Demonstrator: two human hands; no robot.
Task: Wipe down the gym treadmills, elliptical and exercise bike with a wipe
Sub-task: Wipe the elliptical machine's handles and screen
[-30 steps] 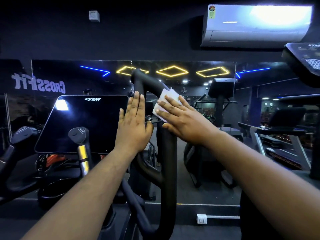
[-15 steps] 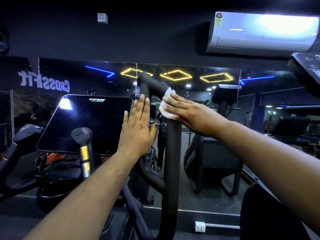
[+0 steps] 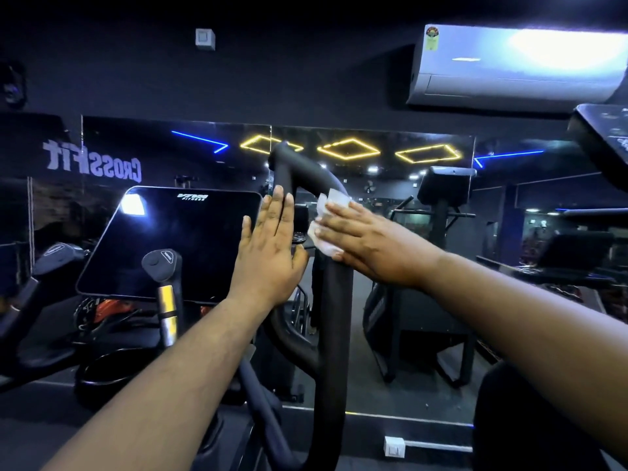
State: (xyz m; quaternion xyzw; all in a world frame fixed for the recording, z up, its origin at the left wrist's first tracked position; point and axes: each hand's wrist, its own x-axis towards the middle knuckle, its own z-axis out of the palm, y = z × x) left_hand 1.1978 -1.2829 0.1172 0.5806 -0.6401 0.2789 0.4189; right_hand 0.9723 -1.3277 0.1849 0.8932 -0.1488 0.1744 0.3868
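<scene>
A black looped handlebar [image 3: 334, 321] of the elliptical rises in front of me, its top bend [image 3: 306, 171] reaching the mirror line. My right hand [image 3: 370, 243] presses a white wipe [image 3: 326, 215] flat against the handlebar's right tube, just under the bend. My left hand [image 3: 272, 253] lies flat with fingers straight against the left tube, thumb hooked around it. The machine's dark console screen [image 3: 170, 243] tilts up at the left.
A short grip [image 3: 161, 266] with a metal sensor band stands below the console. Another curved arm [image 3: 30, 300] is at far left. A wall mirror [image 3: 407, 300] ahead reflects other machines. A second console [image 3: 605, 141] juts in at upper right, under an air conditioner [image 3: 516, 66].
My right hand with the wipe has slid a little down the right tube from the bend. My left hand has stayed flat on the left tube.
</scene>
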